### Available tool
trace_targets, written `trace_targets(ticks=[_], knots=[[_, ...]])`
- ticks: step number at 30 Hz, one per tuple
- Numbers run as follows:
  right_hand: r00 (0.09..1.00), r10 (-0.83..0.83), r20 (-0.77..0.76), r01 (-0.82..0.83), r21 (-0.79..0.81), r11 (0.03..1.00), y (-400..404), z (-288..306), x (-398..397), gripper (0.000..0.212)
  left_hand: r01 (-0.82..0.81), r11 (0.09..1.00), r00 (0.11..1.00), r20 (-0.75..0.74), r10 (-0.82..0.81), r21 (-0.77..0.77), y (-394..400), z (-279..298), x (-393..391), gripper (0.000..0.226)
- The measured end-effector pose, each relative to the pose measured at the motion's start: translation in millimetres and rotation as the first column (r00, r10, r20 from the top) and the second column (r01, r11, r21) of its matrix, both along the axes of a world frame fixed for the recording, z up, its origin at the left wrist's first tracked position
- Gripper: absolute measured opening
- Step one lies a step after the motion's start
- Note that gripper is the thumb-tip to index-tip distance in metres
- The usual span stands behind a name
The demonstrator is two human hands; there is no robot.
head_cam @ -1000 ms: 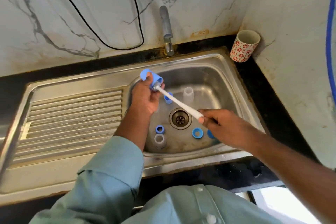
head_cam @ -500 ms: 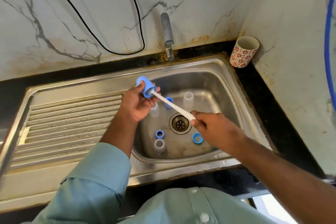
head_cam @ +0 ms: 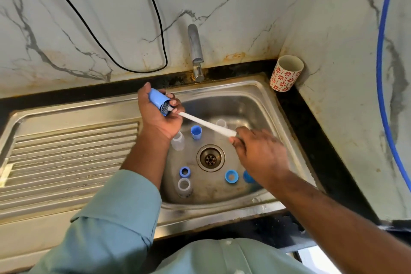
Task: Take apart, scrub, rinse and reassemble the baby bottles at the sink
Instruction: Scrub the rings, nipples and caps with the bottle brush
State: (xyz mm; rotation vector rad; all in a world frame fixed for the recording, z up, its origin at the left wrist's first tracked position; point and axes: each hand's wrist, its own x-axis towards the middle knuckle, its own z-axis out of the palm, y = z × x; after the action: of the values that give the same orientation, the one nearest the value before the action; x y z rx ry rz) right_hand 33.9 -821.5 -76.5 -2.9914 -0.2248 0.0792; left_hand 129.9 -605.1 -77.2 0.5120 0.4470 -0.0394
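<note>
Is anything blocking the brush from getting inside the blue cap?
No. The brush bristles are already in the open mouth of the blue cap, held by the left hand. The right hand holds the handle.

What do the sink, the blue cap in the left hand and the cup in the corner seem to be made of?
Sink: apparently stainless steel, brushed, with grey metallic reflections and a pressed ribbed drainboard.
Blue cap: probably plastic, matte, uniform opaque colour.
Cup: likely ceramic or melamine, cream with red flower print; the look leaves it open.
</note>
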Motion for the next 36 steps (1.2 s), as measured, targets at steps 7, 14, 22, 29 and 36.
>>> trace_targets(ticks=[7, 14, 22, 29, 36], knots=[[0.649, 0.285, -0.705, 0.58, 0.702, 0.415, 1.2, 3.6, 0.0, 0.044, -0.006, 0.995, 0.998, -0.066, 0.013, 0.104, 2.4, 1.0, -1.1, 0.048], [1.0, -0.017, -0.027, 0.018, 0.05, 0.999, -3.1, -3.0, 3.7, 0.038, 0.089, 0.984, 0.966, -0.253, -0.047, 0.156, 24.2, 15.3, 0.5, 0.027], [0.765, 0.166, -0.622, 0.374, 0.639, 0.672, -0.2, 7.7, 8.1, 0.038, -0.059, 0.997, 0.983, -0.169, 0.066, 0.046, 21.0, 27.7, 3.9, 0.042], [0.953, 0.259, -0.159, -0.192, 0.347, 0.918, -8.9, 7.4, 5.9, 0.036, -0.177, 0.984, 0.964, -0.205, 0.166, -0.036, 25.2, 19.1, -4.6, 0.041], [0.96, 0.157, -0.231, -0.1, 0.242, 0.965, -0.2, 11.9, -0.3, 0.037, -0.107, 0.994, 0.979, -0.175, 0.107, 0.009, 20.4, 23.1, -10.1, 0.043]])
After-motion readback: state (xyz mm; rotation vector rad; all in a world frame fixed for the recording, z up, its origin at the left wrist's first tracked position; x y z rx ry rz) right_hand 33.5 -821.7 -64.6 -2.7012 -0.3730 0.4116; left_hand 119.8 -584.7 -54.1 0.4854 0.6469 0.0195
